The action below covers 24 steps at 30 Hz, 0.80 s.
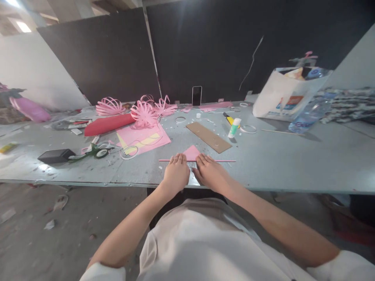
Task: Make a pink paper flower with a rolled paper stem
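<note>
A thin pink paper roll [225, 160] lies crosswise near the table's front edge, and the pointed corner of its pink sheet [191, 152] sticks out flat on the far side. My left hand [177, 170] bends its fingers over the roll just left of the middle, pressing it to the table. On the other side of the middle my right hand [211, 171] does the same, its thumb low on the near side. The fingertips of both hands are partly hidden. Beyond them lie a brown cardboard strip [208, 137] and an upright glue stick [234, 128].
Pink paper-strip balls [145, 113], a red roll [109, 124] and pink sheets [164, 139] lie left. A black box [56, 156] and scissors [102, 152] sit nearer. A yellow cutter [228, 118], white bag [281, 95] and plastic bottle [307, 115] are right; a phone [197, 96] leans behind.
</note>
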{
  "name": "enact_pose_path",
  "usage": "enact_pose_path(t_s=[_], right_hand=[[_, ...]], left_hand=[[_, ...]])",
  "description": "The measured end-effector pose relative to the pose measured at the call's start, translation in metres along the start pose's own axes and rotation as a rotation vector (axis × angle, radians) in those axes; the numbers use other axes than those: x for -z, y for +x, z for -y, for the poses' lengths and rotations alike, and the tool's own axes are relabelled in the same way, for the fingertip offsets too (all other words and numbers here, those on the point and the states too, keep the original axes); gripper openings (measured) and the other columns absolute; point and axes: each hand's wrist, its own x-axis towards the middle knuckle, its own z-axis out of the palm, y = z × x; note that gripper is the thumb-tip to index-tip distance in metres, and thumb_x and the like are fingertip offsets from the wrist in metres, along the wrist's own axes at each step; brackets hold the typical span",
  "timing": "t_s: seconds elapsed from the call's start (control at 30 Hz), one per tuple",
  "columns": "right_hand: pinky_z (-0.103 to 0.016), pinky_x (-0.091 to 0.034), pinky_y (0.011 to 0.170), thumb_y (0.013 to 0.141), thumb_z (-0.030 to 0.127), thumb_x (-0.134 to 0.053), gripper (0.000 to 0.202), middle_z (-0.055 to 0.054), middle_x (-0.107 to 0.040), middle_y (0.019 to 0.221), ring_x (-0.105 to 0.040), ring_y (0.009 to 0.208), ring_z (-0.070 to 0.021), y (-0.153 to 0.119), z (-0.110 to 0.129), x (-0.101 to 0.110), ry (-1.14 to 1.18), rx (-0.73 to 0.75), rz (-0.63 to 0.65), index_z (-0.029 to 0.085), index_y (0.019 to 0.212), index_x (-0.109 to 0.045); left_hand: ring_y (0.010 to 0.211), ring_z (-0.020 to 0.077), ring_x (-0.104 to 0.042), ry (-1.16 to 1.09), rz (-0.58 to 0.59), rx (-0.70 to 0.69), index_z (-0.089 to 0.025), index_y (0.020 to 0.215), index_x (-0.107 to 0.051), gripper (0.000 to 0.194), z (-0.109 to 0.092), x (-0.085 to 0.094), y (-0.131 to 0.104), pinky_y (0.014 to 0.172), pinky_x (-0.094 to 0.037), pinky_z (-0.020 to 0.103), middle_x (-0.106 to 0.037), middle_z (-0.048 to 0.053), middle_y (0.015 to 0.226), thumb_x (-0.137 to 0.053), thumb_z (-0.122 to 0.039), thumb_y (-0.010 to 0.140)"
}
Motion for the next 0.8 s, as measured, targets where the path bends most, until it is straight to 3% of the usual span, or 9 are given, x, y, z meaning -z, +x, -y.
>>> enact_pose_path(t_s=[0.17,0.33,0.47,0.53,0.63,0.7,0.8], right_hand=[[-0.053,-0.046,0.126,0.112,0.03,-0.04,0.057,-0.033,-0.061,0.154,-0.059,0.148,-0.0413,0.006,-0.008,0.007,-0.018,0.034,0.062,-0.009,0.147,-0.061],[-0.053,-0.047,0.126,0.111,0.029,-0.041,0.052,-0.031,-0.063,0.153,-0.059,0.148,-0.0405,0.004,-0.005,0.003,-0.012,0.028,0.032,-0.003,0.147,-0.063],[-0.058,-0.046,0.125,0.109,0.027,-0.046,0.046,-0.03,-0.066,0.15,-0.059,0.147,-0.0415,0.005,-0.005,0.011,0.092,0.026,0.017,0.002,0.142,-0.066],[-0.058,-0.048,0.122,0.109,0.026,-0.047,0.037,-0.025,-0.071,0.145,-0.064,0.142,-0.039,0.006,-0.013,0.022,0.206,0.069,0.035,0.011,0.133,-0.071],[-0.051,-0.055,0.112,0.111,0.028,-0.046,0.032,-0.013,-0.076,0.136,-0.071,0.129,-0.0329,0.007,-0.042,0.039,0.399,0.019,0.01,0.024,0.107,-0.077],[-0.047,-0.057,0.103,0.111,0.032,-0.045,0.034,-0.012,-0.079,0.128,-0.073,0.12,-0.0318,0.007,-0.075,0.046,0.445,-0.158,-0.114,0.025,0.095,-0.075],[-0.048,-0.058,0.091,0.101,0.04,-0.06,0.022,-0.016,-0.077,0.115,-0.074,0.101,-0.0328,0.008,-0.137,0.044,0.362,-0.459,-0.293,0.022,0.101,-0.071]], left_hand=[[0.157,0.0381,-0.049,-0.016,-0.066,0.009,0.005,0.155,-0.051,0.055,-0.004,-0.004,0.004,0.13,-0.036,0.052,-0.054,0.031,0.162,-0.041,-0.019,0.107],[0.145,0.0358,-0.06,-0.057,-0.225,0.024,-0.002,0.142,-0.063,0.044,-0.016,-0.01,-0.003,0.124,-0.045,0.047,-0.066,0.025,0.149,-0.044,-0.021,0.108],[0.138,0.034,-0.064,-0.092,-0.25,0.001,-0.004,0.137,-0.066,0.039,-0.015,-0.012,-0.005,0.122,-0.048,0.048,-0.07,0.024,0.143,-0.045,-0.017,0.106],[0.141,0.0347,-0.062,-0.1,-0.239,-0.001,-0.002,0.141,-0.064,0.042,-0.013,-0.013,-0.005,0.124,-0.046,0.049,-0.067,0.026,0.147,-0.045,-0.016,0.106],[0.145,0.0355,-0.06,-0.114,-0.215,0.016,0.001,0.145,-0.061,0.046,-0.012,-0.016,-0.004,0.127,-0.044,0.049,-0.065,0.026,0.151,-0.044,-0.016,0.106],[0.146,0.0358,-0.059,-0.122,-0.21,0.025,0.002,0.146,-0.061,0.047,-0.013,-0.017,-0.004,0.127,-0.044,0.05,-0.065,0.027,0.15,-0.043,-0.015,0.106],[0.147,0.0361,-0.058,-0.142,-0.224,0.038,0.002,0.146,-0.061,0.048,-0.016,-0.017,-0.003,0.127,-0.044,0.053,-0.064,0.029,0.151,-0.042,-0.015,0.106]])
